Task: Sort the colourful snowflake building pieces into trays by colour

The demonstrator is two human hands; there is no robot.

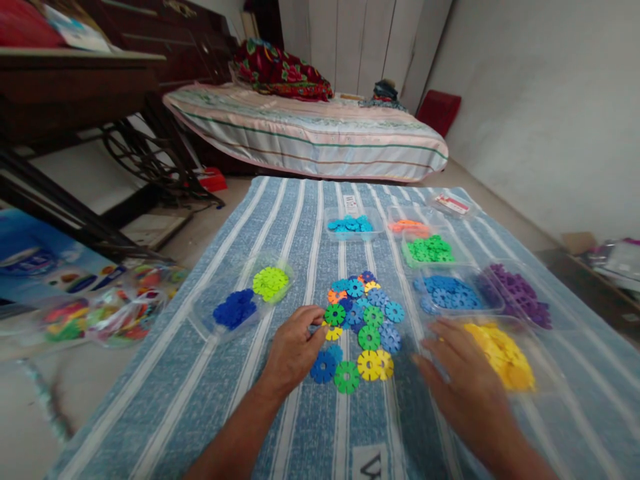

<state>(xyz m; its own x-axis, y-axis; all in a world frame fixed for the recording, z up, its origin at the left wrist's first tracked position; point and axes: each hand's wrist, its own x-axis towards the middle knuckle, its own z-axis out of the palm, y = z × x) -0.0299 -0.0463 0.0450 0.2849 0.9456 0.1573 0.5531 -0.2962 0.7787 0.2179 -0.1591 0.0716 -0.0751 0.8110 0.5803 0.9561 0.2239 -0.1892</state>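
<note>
Notched plastic discs in several colours lie in a loose pile (pixel 369 337) on the striped cloth. My left hand (pixel 295 347) is at the pile's left side, thumb and forefinger curled together at the edge of a green notched disc (pixel 335 315). Just below that disc is a yellow notched disc (pixel 333 332). My right hand (pixel 463 377), slightly blurred, hovers right of the pile with its fingers apart and nothing visible in them. It is beside the clear box (pixel 547 363) of yellow discs (pixel 505 357) and partly covers it.
More clear boxes hold purple (pixel 520 297), blue (pixel 447 293), green (pixel 430 250), orange (pixel 410 227) and light blue discs (pixel 353 225). On the left, a tray (pixel 203 327) holds dark blue and lime discs. A bed (pixel 310 137) stands beyond the cloth-covered table (pixel 240 240).
</note>
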